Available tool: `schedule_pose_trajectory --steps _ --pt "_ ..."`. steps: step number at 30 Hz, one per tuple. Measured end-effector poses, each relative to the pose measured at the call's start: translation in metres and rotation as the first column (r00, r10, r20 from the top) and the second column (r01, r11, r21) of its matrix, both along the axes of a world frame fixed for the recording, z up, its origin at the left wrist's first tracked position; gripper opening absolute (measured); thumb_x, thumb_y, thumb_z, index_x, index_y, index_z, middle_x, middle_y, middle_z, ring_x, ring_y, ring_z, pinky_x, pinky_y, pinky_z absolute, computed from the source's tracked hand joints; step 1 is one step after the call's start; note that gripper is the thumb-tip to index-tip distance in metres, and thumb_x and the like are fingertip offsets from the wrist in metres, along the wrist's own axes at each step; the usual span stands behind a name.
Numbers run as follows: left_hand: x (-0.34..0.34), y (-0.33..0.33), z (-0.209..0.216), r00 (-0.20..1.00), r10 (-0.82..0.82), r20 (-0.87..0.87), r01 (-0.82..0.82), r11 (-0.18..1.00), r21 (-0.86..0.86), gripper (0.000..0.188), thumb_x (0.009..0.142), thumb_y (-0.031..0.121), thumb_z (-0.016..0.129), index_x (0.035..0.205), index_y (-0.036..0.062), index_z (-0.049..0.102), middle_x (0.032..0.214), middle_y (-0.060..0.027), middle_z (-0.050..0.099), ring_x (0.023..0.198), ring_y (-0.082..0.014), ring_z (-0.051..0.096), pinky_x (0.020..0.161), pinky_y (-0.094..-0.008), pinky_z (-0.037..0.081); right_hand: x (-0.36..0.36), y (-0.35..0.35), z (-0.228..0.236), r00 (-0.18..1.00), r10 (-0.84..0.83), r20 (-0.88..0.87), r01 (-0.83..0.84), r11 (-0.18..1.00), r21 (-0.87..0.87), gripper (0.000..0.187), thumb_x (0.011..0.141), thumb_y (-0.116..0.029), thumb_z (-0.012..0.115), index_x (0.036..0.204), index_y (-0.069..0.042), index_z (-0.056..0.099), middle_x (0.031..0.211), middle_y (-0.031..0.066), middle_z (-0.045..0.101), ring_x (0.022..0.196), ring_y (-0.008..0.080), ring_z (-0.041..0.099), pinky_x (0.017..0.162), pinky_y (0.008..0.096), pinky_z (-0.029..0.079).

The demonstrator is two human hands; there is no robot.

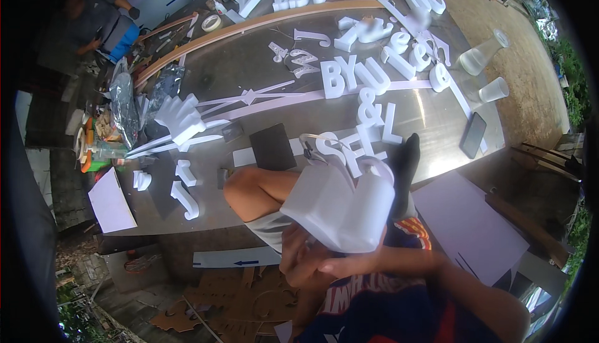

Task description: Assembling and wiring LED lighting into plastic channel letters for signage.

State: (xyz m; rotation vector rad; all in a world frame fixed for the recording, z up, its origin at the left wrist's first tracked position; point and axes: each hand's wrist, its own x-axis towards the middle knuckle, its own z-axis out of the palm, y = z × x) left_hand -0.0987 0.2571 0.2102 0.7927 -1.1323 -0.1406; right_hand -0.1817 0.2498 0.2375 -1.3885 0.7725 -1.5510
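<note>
Close in front of me is a large white three-dimensional sign letter (340, 209), its deep, smooth side wall turned up toward me. A thin wire (307, 146) shows at its far end. My left hand (298, 254) grips the lower left edge, its fingers curled and partly in shadow. From the right, my right hand (352, 263) reaches under the near edge and closes on it beside the left one. The letter's underside and some fingertips are hidden. Smaller white letters (371, 115) stand on the metal table just beyond it.
My bent leg (259, 190) rests on the metal table (268, 102). A dark phone (473, 136), a jug (483, 54) and a cup (494, 89) sit at the right edge. Toward the left lies a white hand-shaped piece (181, 118). Another person (103, 24) is at the far left.
</note>
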Motion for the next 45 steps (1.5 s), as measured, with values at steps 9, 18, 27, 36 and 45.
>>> schedule_pose_trajectory --steps 9,18,27,36,45 --pt "0.052 0.015 0.038 0.819 -0.518 -0.247 0.569 0.683 0.457 0.074 0.062 0.039 0.084 0.114 -0.0048 0.055 0.112 -0.0192 0.057 0.107 -0.0324 0.055 0.090 -0.0422 0.044 -0.016 0.010 -0.019 0.986 0.146 -0.079 -0.135 0.983 0.125 0.094 0.063 -0.032 0.084 0.134 0.006 0.035 0.128 0.0202 0.045 0.117 0.0270 0.048 0.096 0.0360 0.039" --pt "0.037 0.004 0.031 0.791 -0.570 -0.223 0.612 0.729 0.306 0.080 0.054 0.042 0.088 0.108 -0.0062 0.053 0.103 -0.0197 0.060 0.093 -0.0282 0.061 0.084 -0.0426 0.048 -0.018 0.013 -0.035 0.950 0.289 -0.120 -0.275 0.954 0.117 0.062 0.071 -0.027 0.076 0.118 0.002 0.047 0.116 0.0193 0.046 0.106 0.0313 0.049 0.089 0.0395 0.040" --pt "0.048 0.012 0.030 0.728 -0.586 -0.356 0.680 0.683 0.266 0.072 0.050 0.020 0.092 0.106 -0.0061 0.055 0.100 -0.0172 0.060 0.089 -0.0282 0.063 0.077 -0.0401 0.052 -0.022 -0.008 -0.003 0.976 0.125 0.177 -0.091 0.978 -0.187 0.118 0.047 -0.060 0.084 0.124 0.016 0.036 0.112 0.0227 0.041 0.100 0.0290 0.049 0.079 0.0369 0.042" --pt "0.055 0.020 0.035 0.819 -0.533 -0.212 0.565 0.683 0.463 0.081 0.061 0.038 0.087 0.116 -0.0097 0.051 0.109 -0.0201 0.058 0.097 -0.0287 0.062 0.080 -0.0395 0.053 -0.021 -0.008 0.004 0.996 0.083 -0.041 -0.091 0.969 -0.229 0.088 0.076 -0.053 0.070 0.112 0.024 0.044 0.101 0.0250 0.044 0.075 0.0251 0.057 0.060 0.0288 0.046" --pt "0.064 0.015 0.018 0.584 -0.644 -0.494 0.799 0.565 0.208 0.066 0.075 0.033 0.078 0.115 -0.0112 0.049 0.102 -0.0295 0.062 0.092 -0.0335 0.065 0.077 -0.0392 0.052 -0.030 0.001 -0.009 0.971 0.227 0.073 -0.226 0.974 -0.032 0.092 0.081 -0.062 0.058 0.117 0.022 0.041 0.105 0.0197 0.037 0.074 0.0202 0.055 0.061 0.0291 0.048"
